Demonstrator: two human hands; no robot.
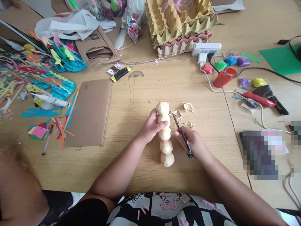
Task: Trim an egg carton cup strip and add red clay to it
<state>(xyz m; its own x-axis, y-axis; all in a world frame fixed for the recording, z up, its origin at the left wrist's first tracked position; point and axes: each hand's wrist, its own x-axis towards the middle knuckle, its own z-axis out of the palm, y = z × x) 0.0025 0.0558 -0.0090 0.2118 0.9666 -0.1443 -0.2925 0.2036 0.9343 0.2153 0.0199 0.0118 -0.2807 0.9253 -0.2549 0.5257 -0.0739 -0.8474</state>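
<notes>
A black-and-white patterned shirt (162,213) lies nearest the camera, and beyond it the left hand (151,128) has its fingers closed around the upper part of a pale egg-carton strip (165,134) of five bumps, which points lengthwise away from the body over the middle of the tabletop (211,103). The right hand (192,140), just beside the strip, has its fingers wrapped around dark scissors (178,124), whose tip points toward torn scraps (188,107) beyond, while a brown cardboard piece (89,113) lies farther left.
</notes>
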